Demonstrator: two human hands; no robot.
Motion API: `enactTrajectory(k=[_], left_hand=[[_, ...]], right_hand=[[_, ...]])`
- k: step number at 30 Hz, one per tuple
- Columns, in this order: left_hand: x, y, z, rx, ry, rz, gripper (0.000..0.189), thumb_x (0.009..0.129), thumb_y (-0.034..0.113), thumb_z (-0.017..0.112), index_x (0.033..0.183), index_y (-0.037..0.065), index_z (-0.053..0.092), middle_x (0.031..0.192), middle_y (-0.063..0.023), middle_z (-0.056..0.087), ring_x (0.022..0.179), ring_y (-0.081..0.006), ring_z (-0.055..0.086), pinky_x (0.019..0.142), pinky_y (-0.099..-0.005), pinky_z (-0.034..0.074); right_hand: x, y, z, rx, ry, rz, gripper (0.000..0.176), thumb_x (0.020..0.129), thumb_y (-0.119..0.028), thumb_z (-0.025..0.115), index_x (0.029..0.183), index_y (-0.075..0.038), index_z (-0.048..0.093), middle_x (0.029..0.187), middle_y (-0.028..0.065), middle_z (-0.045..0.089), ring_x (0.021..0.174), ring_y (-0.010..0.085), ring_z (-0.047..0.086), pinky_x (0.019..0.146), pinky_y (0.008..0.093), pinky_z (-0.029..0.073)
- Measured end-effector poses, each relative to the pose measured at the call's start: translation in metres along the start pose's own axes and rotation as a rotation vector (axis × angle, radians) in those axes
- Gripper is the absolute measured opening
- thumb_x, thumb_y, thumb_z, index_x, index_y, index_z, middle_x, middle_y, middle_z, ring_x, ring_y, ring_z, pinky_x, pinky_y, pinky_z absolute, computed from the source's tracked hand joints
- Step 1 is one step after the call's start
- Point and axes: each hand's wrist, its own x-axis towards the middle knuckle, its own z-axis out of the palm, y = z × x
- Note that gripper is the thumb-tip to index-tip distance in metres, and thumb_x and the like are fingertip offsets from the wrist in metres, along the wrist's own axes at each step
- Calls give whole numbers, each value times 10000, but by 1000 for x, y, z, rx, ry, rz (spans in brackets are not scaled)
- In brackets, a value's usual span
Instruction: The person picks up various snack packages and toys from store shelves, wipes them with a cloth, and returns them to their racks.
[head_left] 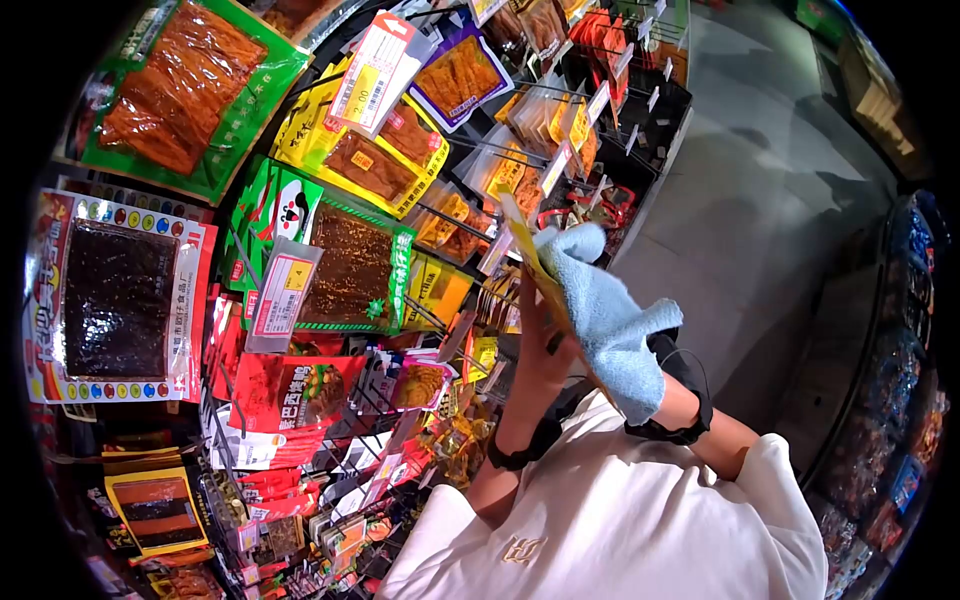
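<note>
My left hand (545,350) grips a thin yellow-edged packet (532,255), seen nearly edge-on in front of my chest. A light blue cloth (605,310) covers most of my right hand (677,402) and lies against the packet's right face. The fingers of my right hand are hidden under the cloth; only the part near the wrist shows. Both wrists have black bands.
Racks of hanging snack packets fill the left side, among them a green packet (185,95), a dark one (120,300) and a red one (300,392). Price tags (285,290) stick out on hooks. A grey floor aisle (740,180) and another shelf (890,380) are at the right.
</note>
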Motion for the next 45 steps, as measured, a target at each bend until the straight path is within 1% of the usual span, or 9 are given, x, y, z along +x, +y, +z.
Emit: enactTrajectory(k=[7,10,17,22,32,37,39,42,45], left_hand=[[4,25,7,74,20,79,1137,744,367,761,1506,97,-38,1467,-160,252,1280,-268,415,1005,-402,409],[3,16,16,188,255,23,1099,711,206,790,1500,57,41,1428,-188,315,1287,-301,395,995,-403,411],[7,32,42,615,495,27,902,768,-60,669,1491,91,151,1308,-122,395,1169,-222,461,983,-359,416],[4,57,54,-197,431,-422,637,847,95,691,1382,9,356,1117,-87,605,999,-152,568,891,-298,445],[-18,61,117,-277,525,-486,376,887,133,634,1225,-5,540,1139,-39,604,1039,-123,547,914,-285,421],[-24,49,129,-148,628,-402,262,897,94,562,1139,4,604,1030,-22,634,936,-107,561,829,-273,440],[-32,37,125,-116,598,-374,242,890,112,566,1100,2,610,1022,-33,637,964,-117,567,835,-277,445],[-42,5,121,-301,692,-156,328,827,135,641,1116,-13,595,1047,-59,643,974,-125,584,855,-297,467],[-55,1,116,-404,716,-268,337,814,92,664,1127,-16,596,1057,-70,647,957,-121,589,825,-297,484]], right_hand=[[23,98,0,735,-174,-61,590,955,-168,543,1463,-49,268,1314,60,459,1105,148,482,931,289,420],[33,148,-6,77,-155,-404,448,869,-93,595,1291,-11,470,1242,131,514,1149,201,488,989,311,391],[30,40,-65,519,192,79,213,896,-157,613,1058,-23,582,945,3,608,850,77,546,722,241,468],[41,62,-115,878,108,158,253,949,-229,564,1119,-43,583,969,-1,616,849,103,583,755,261,482],[11,72,-148,424,227,-67,387,989,-214,484,1312,-4,446,1239,39,509,1109,153,497,967,294,400],[-5,76,-139,-314,-78,-480,344,826,-142,606,1152,-35,590,1166,136,571,1092,277,537,977,399,404],[-6,73,-134,-304,-473,-199,392,801,-177,619,1178,-73,595,1242,162,545,1213,349,462,1076,437,301],[-8,60,-91,-448,-401,-828,455,749,-204,575,1195,-115,596,1305,175,511,1282,424,382,1126,504,208],[0,80,-80,-402,-585,-670,463,740,-192,590,1188,-74,582,1271,171,531,1216,431,430,1098,532,238]])
